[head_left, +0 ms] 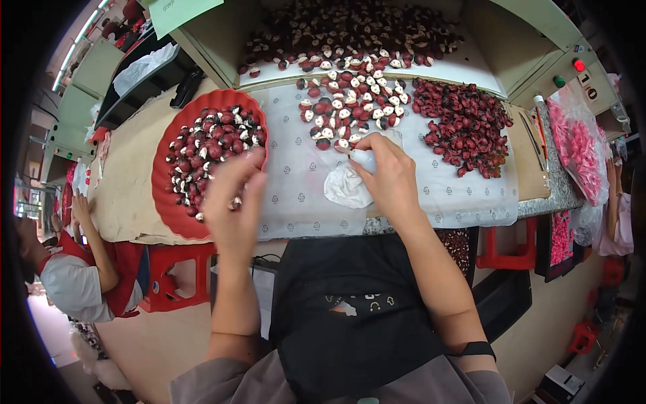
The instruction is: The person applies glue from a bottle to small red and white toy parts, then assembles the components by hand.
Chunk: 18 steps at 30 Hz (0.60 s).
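Note:
My right hand is closed around a small whitish squeeze bottle, its narrow tip pointing at the near edge of a group of small dark red, black and white face-like pieces. Beside that hand lies a crumpled white tissue. My left hand is smeared by motion over the right rim of a round red fluted tray. Whether its fingers hold anything cannot be made out. Small dark red pieces with white and black parts are heaped in the tray.
A pile of curled dark red pieces lies right on the printed white sheet. Many more pieces fill an open-fronted green cabinet behind. Tweezers and bags of pink pieces are at right. Another person sits left.

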Tool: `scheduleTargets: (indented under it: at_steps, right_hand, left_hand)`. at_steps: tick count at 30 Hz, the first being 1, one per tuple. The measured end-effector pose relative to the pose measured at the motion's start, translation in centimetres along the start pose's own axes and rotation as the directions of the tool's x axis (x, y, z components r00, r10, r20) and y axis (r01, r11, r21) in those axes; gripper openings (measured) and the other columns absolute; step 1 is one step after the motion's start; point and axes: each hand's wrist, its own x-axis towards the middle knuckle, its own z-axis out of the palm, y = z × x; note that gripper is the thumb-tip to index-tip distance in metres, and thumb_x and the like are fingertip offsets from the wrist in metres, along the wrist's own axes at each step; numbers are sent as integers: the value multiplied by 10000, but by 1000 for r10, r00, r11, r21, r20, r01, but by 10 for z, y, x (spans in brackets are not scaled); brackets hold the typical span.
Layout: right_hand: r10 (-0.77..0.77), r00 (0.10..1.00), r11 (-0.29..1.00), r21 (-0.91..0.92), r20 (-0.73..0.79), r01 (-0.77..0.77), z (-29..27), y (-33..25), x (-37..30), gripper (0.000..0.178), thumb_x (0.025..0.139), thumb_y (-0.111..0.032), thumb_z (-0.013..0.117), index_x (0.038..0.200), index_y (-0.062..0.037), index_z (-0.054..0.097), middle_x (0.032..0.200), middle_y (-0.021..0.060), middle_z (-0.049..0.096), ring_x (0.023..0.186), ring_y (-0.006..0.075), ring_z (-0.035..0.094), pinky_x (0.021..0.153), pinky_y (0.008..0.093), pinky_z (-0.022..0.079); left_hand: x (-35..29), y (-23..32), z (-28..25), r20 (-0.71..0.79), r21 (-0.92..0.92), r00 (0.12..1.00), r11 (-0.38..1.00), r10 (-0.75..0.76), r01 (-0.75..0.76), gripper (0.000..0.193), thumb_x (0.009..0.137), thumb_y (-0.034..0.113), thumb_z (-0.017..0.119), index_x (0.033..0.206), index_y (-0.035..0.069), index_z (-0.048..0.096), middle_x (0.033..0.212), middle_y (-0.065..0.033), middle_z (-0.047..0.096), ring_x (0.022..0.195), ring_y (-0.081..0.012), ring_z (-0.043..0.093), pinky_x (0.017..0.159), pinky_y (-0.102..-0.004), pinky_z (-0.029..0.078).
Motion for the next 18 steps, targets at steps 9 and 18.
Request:
scheduleTargets:
  at_steps: [9,18]
  right_hand:
    - [-274,928,957,26,-252,289,-28,-16,-31,288,589,63,620,845,-26,520,765,108,542,676,249,553,557,305,455]
    - [99,986,854,521,-138,-13,-75,-12,-78,438,628,98,499,1008,-23,317,1041,142,352,710,134,419,624,248,387]
  left_hand:
    - [-19,37,87,456,-698,856,499,-243,513,253,750,-4,560,1000,-17,527,816,-79,589,715,-113,567,667,-224,449]
    - [-27,44,100,733,-680,668,-146,-129,718,277,781,31,537,1052,-11,498,948,-94,553,857,-155,555,765,-262,452]
